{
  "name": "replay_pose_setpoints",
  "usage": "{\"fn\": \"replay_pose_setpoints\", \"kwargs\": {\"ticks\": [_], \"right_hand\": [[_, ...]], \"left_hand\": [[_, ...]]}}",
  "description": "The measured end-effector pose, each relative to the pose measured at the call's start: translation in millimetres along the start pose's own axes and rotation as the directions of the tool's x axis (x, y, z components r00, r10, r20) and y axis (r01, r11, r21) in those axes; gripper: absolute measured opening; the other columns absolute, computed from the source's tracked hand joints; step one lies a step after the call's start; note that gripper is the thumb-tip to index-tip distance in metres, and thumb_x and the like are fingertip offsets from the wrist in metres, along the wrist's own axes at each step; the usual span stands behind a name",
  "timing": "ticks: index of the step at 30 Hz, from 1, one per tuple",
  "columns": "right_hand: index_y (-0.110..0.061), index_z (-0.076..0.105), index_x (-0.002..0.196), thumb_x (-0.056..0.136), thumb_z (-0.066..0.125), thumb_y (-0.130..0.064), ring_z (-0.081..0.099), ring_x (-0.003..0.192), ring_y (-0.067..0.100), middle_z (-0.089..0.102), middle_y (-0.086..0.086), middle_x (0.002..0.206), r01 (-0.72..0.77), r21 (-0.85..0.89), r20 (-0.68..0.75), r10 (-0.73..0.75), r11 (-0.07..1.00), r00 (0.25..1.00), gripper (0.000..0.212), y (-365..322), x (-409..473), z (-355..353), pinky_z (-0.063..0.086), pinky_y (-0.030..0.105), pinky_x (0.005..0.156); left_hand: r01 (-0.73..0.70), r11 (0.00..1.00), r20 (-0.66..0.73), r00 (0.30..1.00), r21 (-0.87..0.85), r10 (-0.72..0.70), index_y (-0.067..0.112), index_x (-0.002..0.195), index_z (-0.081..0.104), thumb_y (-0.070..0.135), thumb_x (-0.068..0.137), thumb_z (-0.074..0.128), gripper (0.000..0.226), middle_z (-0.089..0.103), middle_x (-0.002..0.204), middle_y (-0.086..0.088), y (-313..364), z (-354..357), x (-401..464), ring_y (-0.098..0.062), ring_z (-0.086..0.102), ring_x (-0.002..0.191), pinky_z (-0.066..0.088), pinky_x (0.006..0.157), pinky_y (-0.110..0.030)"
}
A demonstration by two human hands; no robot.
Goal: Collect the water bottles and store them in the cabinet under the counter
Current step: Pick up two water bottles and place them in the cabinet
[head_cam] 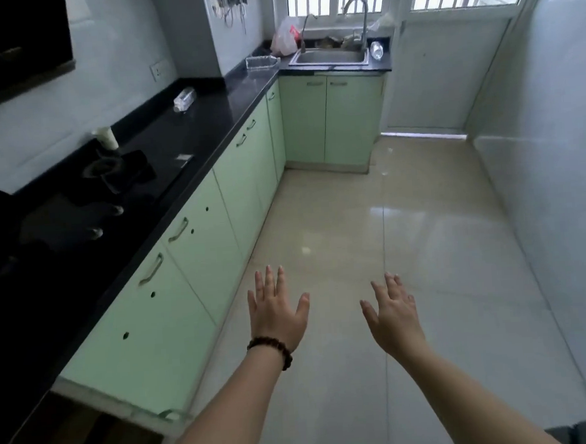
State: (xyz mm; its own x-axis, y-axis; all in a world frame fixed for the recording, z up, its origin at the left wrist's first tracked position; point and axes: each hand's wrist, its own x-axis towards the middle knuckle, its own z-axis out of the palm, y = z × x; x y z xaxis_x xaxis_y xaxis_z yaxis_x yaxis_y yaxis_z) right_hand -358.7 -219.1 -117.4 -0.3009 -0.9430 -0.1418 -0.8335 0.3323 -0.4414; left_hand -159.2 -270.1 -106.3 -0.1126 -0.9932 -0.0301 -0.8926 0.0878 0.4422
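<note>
A clear water bottle (184, 99) lies on its side on the black counter (207, 131) along the left wall. Another clear bottle (376, 50) lies on the counter just right of the sink (329, 57). Pale green cabinet doors (196, 241) run under the counter, all closed. My left hand (276, 312), with a bead bracelet at the wrist, and my right hand (395, 313) are stretched out over the floor, palms down, fingers spread, holding nothing. Both are far from the bottles.
A black stove (110, 171) sits on the near counter with a white cup (107, 137) behind it. A clear tray (262, 62) and a plastic bag (285, 37) are left of the sink. Beige tiled floor (405, 232) stretches to a door at the back.
</note>
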Motion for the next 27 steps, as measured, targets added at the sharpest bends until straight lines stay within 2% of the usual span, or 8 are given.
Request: {"fn": "replay_pose_setpoints", "kwargs": {"ticks": [6,15,27], "right_hand": [[-0.017,0.021,0.151,0.099,0.036,-0.043,-0.003,0.149,0.021,0.002,0.008,0.162,0.022,0.005,0.011,-0.022,1.0,1.0,0.06,8,100,-34,0.002,0.04,0.12],[-0.017,0.021,0.151,0.099,0.038,-0.043,-0.005,0.149,0.021,0.001,0.009,0.162,0.138,0.037,0.05,-0.139,0.99,0.989,0.061,-30,257,-30,0.0,0.04,0.12],[-0.017,0.019,0.152,0.099,0.037,-0.045,-0.007,0.149,0.019,0.0,0.005,0.162,0.239,0.009,0.046,-0.239,0.971,0.97,0.063,-134,560,-42,0.001,0.039,0.121]], "left_hand": [[0.034,0.999,-0.052,0.998,-0.018,-0.035,0.017,0.155,0.007,0.052,0.097,0.034,0.073,0.0,0.163,-0.006,43,-2,90,-0.02,-0.01,0.149,-0.001,0.12,-0.042],[0.133,0.991,-0.074,0.988,-0.021,-0.134,0.017,0.155,0.006,0.053,0.097,0.033,0.073,0.0,0.163,-0.006,50,6,228,-0.021,-0.009,0.149,-0.001,0.12,-0.043],[0.211,0.977,-0.131,0.968,-0.029,-0.213,0.016,0.154,0.006,0.055,0.096,0.032,0.074,0.003,0.162,-0.008,26,-21,531,-0.022,-0.005,0.149,0.002,0.12,-0.045]]}}
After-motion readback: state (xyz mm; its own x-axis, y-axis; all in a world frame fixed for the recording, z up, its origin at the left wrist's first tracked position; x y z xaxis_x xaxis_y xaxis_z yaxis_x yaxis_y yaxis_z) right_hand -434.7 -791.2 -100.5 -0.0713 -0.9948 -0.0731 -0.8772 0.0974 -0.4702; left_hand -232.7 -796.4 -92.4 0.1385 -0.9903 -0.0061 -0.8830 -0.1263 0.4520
